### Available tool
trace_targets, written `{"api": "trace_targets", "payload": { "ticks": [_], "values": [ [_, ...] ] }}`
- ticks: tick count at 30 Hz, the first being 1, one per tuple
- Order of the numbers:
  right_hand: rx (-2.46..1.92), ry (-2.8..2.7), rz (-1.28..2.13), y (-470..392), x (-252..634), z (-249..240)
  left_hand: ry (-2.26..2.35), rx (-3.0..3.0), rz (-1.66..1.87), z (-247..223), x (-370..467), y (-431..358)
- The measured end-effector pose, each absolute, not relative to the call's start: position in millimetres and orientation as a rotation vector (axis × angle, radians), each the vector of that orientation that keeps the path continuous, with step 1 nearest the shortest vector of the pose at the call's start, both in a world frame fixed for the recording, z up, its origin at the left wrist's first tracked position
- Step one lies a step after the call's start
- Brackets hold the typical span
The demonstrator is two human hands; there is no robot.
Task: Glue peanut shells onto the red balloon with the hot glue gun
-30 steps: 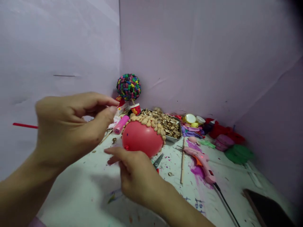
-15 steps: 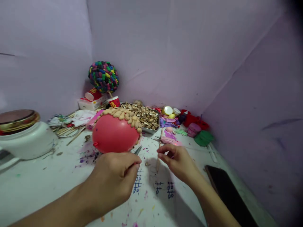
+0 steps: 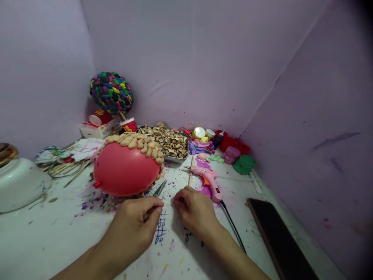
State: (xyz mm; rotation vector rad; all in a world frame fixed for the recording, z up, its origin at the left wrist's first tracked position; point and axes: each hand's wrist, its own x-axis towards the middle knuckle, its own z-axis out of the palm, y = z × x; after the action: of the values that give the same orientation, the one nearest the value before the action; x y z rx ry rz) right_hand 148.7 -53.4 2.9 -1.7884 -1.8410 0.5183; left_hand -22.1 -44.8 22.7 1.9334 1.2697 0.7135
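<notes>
My left hand [image 3: 132,227] is closed in a pinch over the table in front of the balloon; what its fingertips hold is too small to make out. Just to its right, my right hand [image 3: 196,214] is low over the table with fingers curled together, and anything inside them is hidden. A red balloon [image 3: 125,169] lies behind my left hand, its top and right side covered with rows of peanut shells [image 3: 140,143]. Between balloon and hands lies a pointed grey metal tool [image 3: 160,189], its near end hidden. A thin wooden stick [image 3: 190,177] stretches away beyond my right hand.
A pink glue gun [image 3: 208,179] with a black cord lies behind my right hand. At the back stand a metal tray [image 3: 177,159] of peanut shells and a multicoloured ball [image 3: 111,93]. A black phone [image 3: 276,233] lies right, a white pot [image 3: 20,184] left.
My right hand has moved left and down, closer to my left hand, and its fingers have curled in. The view has shifted right, and the glue gun now shows fully. My left hand stays pinched.
</notes>
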Motion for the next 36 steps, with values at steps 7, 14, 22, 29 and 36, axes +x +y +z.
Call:
{"api": "trace_targets", "payload": {
  "ticks": [7,14,22,29,36],
  "values": [
    [-1.745,-1.515,0.682,-66.4,142.3,2.4,1.18,1.668,0.626,17.8,-1.1,-34.3],
    [-1.611,-1.475,0.748,-72.0,141.3,-1.1,1.067,1.482,0.612,14.4,4.7,-33.1],
    [-1.601,-1.541,0.716,-74.0,142.0,-4.0,1.19,1.558,0.653,4.5,-3.1,-31.3],
    [-1.616,-1.697,0.497,-79.4,138.0,1.9,1.364,1.749,0.681,2.2,-2.5,-38.6],
    [-1.626,-1.75,0.474,-81.2,138.7,3.0,1.413,1.889,0.615,5.4,0.9,-41.8]
  ]
}}
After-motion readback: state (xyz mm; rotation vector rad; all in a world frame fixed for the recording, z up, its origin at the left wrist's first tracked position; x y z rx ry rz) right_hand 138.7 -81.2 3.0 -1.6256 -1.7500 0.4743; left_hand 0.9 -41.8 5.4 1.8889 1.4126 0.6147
